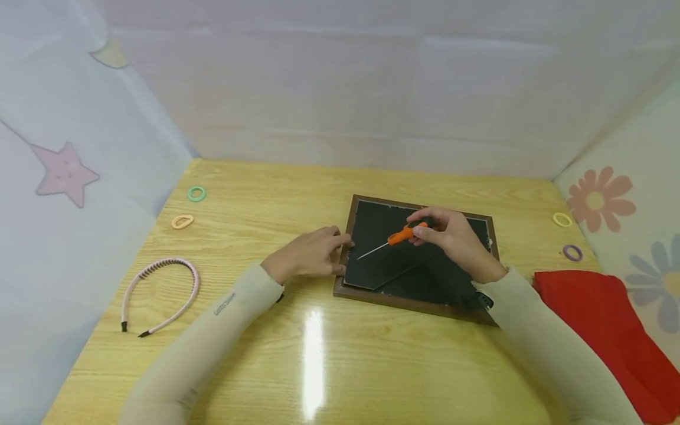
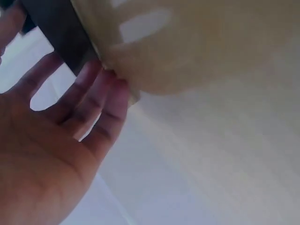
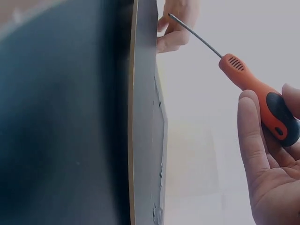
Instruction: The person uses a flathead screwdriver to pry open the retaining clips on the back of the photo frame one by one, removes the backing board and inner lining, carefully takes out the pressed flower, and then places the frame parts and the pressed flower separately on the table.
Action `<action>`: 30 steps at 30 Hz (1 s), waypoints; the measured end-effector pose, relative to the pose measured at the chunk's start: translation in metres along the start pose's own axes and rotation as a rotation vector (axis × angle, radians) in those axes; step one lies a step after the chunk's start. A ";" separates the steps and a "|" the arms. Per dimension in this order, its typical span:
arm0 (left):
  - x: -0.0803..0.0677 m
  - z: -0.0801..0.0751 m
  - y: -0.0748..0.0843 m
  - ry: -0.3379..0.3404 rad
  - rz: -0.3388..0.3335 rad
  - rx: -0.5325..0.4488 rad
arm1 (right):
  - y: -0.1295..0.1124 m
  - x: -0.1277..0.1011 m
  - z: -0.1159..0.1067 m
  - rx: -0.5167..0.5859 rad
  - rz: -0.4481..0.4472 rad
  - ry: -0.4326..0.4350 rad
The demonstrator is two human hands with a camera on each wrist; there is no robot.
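Left hand (image 1: 312, 254), fingers straight, presses the left edge of the picture frame (image 1: 366, 295), which lies face down on the table (image 1: 319, 366). Right hand (image 1: 451, 239) pinches the orange screwdriver (image 1: 399, 236) above the backing, its shaft angled toward the left hand. Only the right wrist view shows the handle's black end.

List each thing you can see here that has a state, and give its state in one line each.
Picture frame: lying face down on the table, black back showing.
Screwdriver: held above the frame's back, tip pointing left.
Right hand: fingers pinching the screwdriver's handle.
Left hand: fingers straight, touching the frame's left edge.
Headband: lying flat, untouched.
Red cloth: crumpled at the right edge.
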State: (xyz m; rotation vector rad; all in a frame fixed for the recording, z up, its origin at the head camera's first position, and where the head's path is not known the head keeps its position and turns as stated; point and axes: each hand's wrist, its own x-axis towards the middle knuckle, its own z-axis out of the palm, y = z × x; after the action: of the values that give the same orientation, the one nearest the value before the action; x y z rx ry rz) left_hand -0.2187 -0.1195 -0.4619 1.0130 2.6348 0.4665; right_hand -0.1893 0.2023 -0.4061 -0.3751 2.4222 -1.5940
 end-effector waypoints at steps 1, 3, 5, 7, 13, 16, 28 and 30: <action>-0.002 0.000 0.000 0.017 0.000 -0.007 | -0.001 -0.002 0.001 0.000 -0.006 0.000; -0.006 0.000 -0.001 0.043 0.005 -0.053 | -0.002 -0.005 0.003 0.010 -0.023 0.007; -0.011 -0.002 -0.002 0.048 0.005 -0.108 | -0.003 -0.006 0.004 0.035 -0.043 0.017; -0.014 -0.005 -0.002 0.034 -0.002 -0.150 | -0.003 -0.002 0.005 0.071 -0.060 0.030; -0.018 -0.010 0.003 -0.032 -0.011 -0.221 | 0.003 0.018 0.004 0.073 -0.019 0.066; -0.015 -0.010 0.007 -0.016 -0.004 -0.225 | 0.003 0.019 0.004 0.125 -0.033 0.049; -0.013 -0.013 0.016 0.031 -0.028 -0.198 | -0.016 -0.083 0.031 0.175 -0.378 -0.099; -0.013 -0.013 0.014 0.034 -0.025 -0.194 | -0.013 -0.095 0.043 -0.047 -0.319 -0.048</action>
State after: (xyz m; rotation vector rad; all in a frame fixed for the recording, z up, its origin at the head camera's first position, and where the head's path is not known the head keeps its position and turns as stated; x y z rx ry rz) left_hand -0.2054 -0.1207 -0.4429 0.9179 2.5673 0.7240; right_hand -0.0852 0.1910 -0.4071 -0.8352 2.4619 -1.6244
